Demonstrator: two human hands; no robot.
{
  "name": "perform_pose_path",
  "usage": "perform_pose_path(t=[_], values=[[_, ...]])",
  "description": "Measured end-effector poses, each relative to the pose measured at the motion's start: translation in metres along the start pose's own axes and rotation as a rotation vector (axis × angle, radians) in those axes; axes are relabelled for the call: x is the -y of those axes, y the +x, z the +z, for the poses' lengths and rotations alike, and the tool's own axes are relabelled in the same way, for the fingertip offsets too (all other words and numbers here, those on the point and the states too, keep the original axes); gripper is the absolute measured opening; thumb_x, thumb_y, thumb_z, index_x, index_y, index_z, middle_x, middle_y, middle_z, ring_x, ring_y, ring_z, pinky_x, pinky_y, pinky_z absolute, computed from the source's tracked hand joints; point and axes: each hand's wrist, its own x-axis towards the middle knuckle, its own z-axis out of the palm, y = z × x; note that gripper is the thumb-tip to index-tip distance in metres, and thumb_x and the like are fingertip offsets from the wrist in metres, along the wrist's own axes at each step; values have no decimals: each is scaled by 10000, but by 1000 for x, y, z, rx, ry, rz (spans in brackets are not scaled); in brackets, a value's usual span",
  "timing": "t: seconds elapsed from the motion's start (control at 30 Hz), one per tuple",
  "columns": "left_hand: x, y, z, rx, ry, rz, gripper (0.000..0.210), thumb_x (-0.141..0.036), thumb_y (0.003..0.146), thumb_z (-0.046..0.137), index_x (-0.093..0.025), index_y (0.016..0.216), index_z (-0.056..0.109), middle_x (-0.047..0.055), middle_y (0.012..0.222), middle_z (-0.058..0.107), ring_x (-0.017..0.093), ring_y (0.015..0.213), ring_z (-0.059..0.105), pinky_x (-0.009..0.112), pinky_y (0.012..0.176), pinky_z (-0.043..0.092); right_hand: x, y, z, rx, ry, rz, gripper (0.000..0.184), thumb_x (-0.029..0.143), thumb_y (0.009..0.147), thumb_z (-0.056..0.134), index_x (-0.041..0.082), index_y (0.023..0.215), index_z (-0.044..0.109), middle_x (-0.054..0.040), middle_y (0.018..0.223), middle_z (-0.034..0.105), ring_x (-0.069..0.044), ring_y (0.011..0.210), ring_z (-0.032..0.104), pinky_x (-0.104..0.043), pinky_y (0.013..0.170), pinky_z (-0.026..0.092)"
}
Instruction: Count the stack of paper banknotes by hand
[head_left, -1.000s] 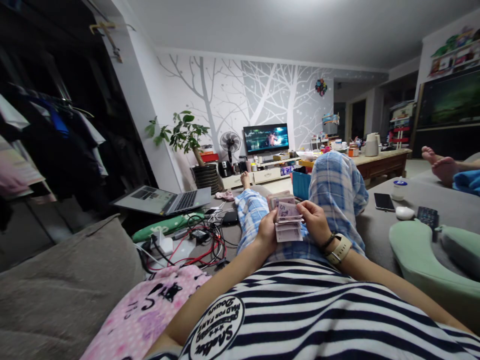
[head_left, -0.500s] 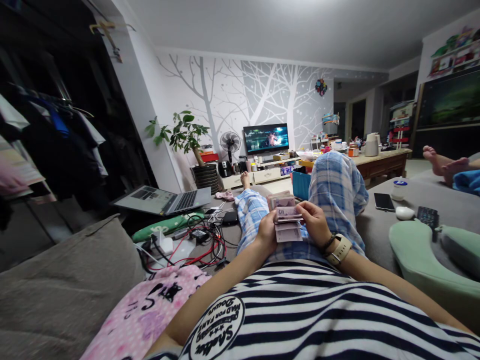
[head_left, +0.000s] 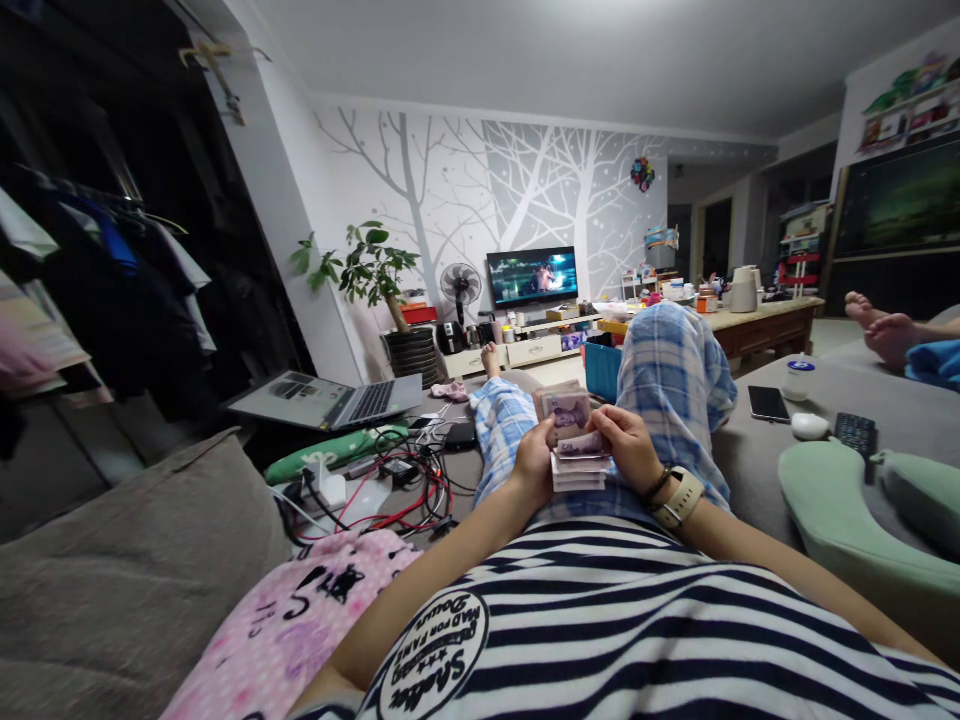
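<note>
A stack of purple-toned banknotes [head_left: 568, 412] is gripped along its left side by my left hand [head_left: 534, 462], whose fingers are closed round it. My right hand [head_left: 627, 442] pinches the right edge of a banknote that is bent down toward me. A portrait and the figure 5 show on the note facing me. The lower ends of several folded-down notes [head_left: 578, 475] hang below my fingers. Both hands are above my lap, between my legs in blue plaid trousers [head_left: 667, 375]. A pale watch [head_left: 681, 497] is round my right wrist.
At left lie an open laptop [head_left: 330, 400], tangled cables [head_left: 420, 490] and a pink blanket [head_left: 300, 620]. To the right are a phone [head_left: 768, 404], a white mouse [head_left: 810, 427], a lidded cup [head_left: 799, 378], a black remote [head_left: 855, 432] and a green neck pillow [head_left: 832, 490]. Another person's feet [head_left: 885, 325] rest beyond.
The banknote under my right fingers has come down toward me, and the portrait of the note behind it now shows. More note ends overlap below my hands.
</note>
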Motion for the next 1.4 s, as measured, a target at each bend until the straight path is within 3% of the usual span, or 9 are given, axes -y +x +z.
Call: perform_pose_path(t=[0.17,0.27,0.4,0.77,1.0,1.2,1.4], values=[[-2,-2,2,4,8,-18,339,-400,768,548,-123,921,667,92,764,703,254,793,660,367,726,511,-1,1,0,56,109,11,355,479,802,524,173,626,561,14,462,525,-80,389,338,-233,388,220],[-3,-1,2,0,17,-12,335,-391,762,558,-126,938,664,91,779,706,256,797,662,371,734,512,0,1,0,50,104,-1,330,466,786,559,174,632,558,17,468,534,-82,397,366,-231,402,253],[-1,2,-2,-48,24,24,313,-337,738,597,-111,948,649,92,781,706,247,763,666,363,722,516,-1,2,-1,16,52,-22,305,441,729,637,183,607,528,31,485,523,-101,454,448,-241,469,351],[-4,-7,0,-130,144,45,203,-196,660,640,-99,838,635,54,582,645,202,551,624,331,593,493,-12,9,-5,-149,-12,28,354,483,643,689,196,688,487,36,558,499,-112,504,437,-239,471,348],[-3,-7,0,-147,178,48,179,-208,660,637,-105,806,636,49,577,639,202,579,624,313,585,481,-11,9,-5,-133,-67,6,337,485,717,609,186,605,500,36,521,473,-112,500,413,-248,494,337],[0,0,-4,-50,86,47,222,-303,718,585,-111,812,648,59,660,664,212,712,641,303,660,492,-10,7,-3,-129,-20,17,347,494,723,594,186,605,487,50,511,422,-91,462,346,-237,438,276],[1,1,-6,-57,65,41,179,-295,694,614,-139,777,641,41,665,661,211,752,640,286,663,484,-8,5,-2,-95,46,28,336,497,731,587,194,628,482,61,486,387,-80,426,311,-226,402,243]])
